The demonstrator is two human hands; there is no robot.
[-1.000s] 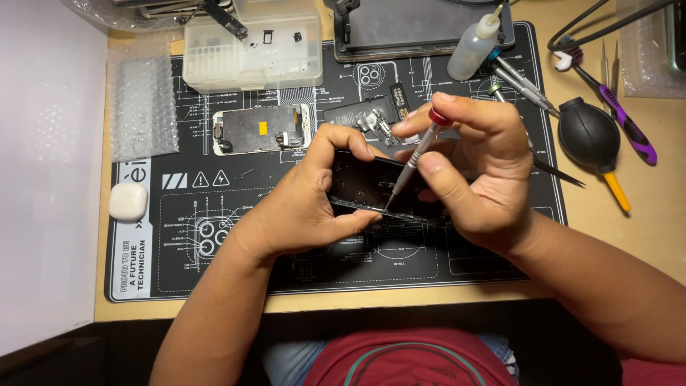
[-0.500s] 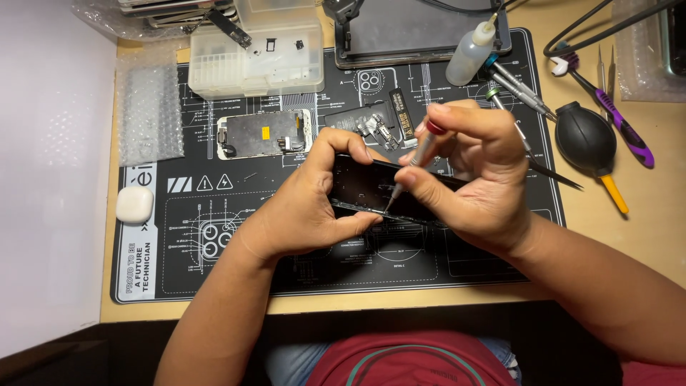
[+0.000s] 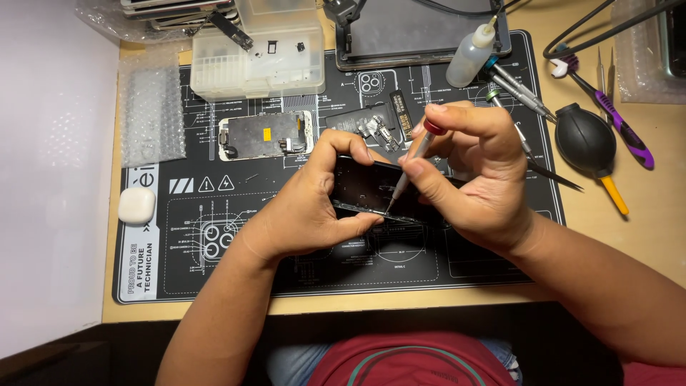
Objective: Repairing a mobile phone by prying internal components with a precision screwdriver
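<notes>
The counter (image 3: 614, 271) carried a black work mat (image 3: 236, 271); on it the left hand (image 3: 307, 207) was closed round a dark phone (image 3: 364, 187), held tilted up off the mat near its middle; the right hand (image 3: 475, 171) pinched a thin screwdriver (image 3: 409, 166) with a red cap, its tip down on the phone's near edge. A second before, the screwdriver leaned more to the right with its cap further out; by this moment the shaft stood steeper and the tip sat lower on the edge, so the driver seemed seated on a screw rather than searching for one. Behind the hands lay a clear plastic parts box (image 3: 257, 53), a phone screen panel (image 3: 266, 134) face down, a black rubber blower (image 3: 586, 139), a small squeeze bottle (image 3: 471, 56) and a white earbud case (image 3: 136, 205) at the mat's left edge; loose small parts (image 3: 382, 129) sat just beyond the phone, close to the right hand's knuckles, and black tweezers (image 3: 554, 179) lay just beside that hand.
</notes>
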